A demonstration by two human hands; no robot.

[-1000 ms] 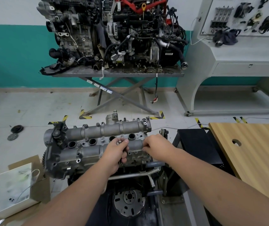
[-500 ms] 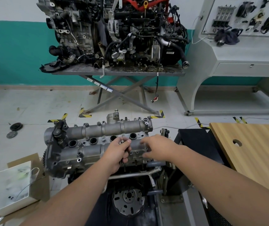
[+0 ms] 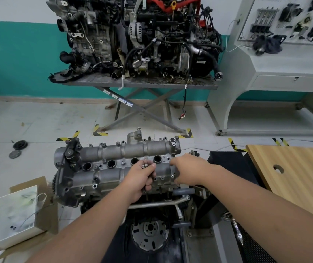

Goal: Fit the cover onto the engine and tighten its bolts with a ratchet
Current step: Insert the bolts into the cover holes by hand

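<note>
The grey metal cover (image 3: 110,164) lies on top of the engine (image 3: 152,205) in front of me, with a row of round plug holes along its middle. My left hand (image 3: 139,179) grips a bunch of bolts (image 3: 145,166) above the cover's near right part. My right hand (image 3: 188,170) reaches over the cover's right end, its fingertips down on the metal near a bolt hole; what they hold is hidden. No ratchet is in sight.
A wooden table (image 3: 294,173) stands at my right. A white box (image 3: 17,213) sits on cardboard on the floor at left. Beyond, a second engine (image 3: 142,38) rests on a metal stand, and a grey display bench (image 3: 285,63) fills the far right.
My right hand has slid a little leftward and farther along the cover's right end. The left hand stays in place with the bolts.
</note>
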